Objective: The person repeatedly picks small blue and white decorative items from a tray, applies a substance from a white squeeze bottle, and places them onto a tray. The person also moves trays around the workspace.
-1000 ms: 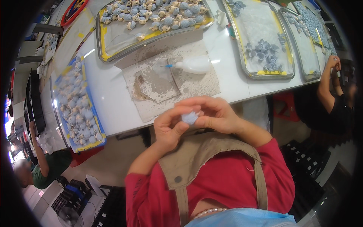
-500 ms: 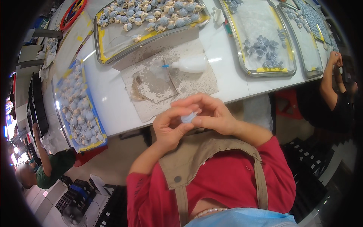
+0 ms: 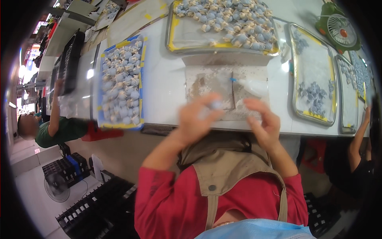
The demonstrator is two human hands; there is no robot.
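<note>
In my left hand (image 3: pixel 199 117), its fingers closed and blurred by motion, sits a small pale blue piece (image 3: pixel 215 104) between thumb and fingertips. My right hand (image 3: pixel 264 125) is apart from it, thumb and fingers spread with nothing between them. Beyond both hands lies a stained cardboard sheet (image 3: pixel 213 85) with a raised flap at its far side. On it a white squeeze bottle (image 3: pixel 253 87) with a blue tip lies on its side, just past my right fingers.
A metal tray (image 3: pixel 223 51) of small blue-and-cream figures stands behind the cardboard. At left is a blue tray (image 3: pixel 143 71) of similar figures. A right-hand tray (image 3: pixel 293 79) holds blue petal-like pieces. A green fan (image 3: pixel 340 30) stands far right. Co-workers sit at both sides.
My hands have come apart from around the small piece. The left keeps it and moves out over the cardboard; the right has opened. The view has turned, shifting the table rightward.
</note>
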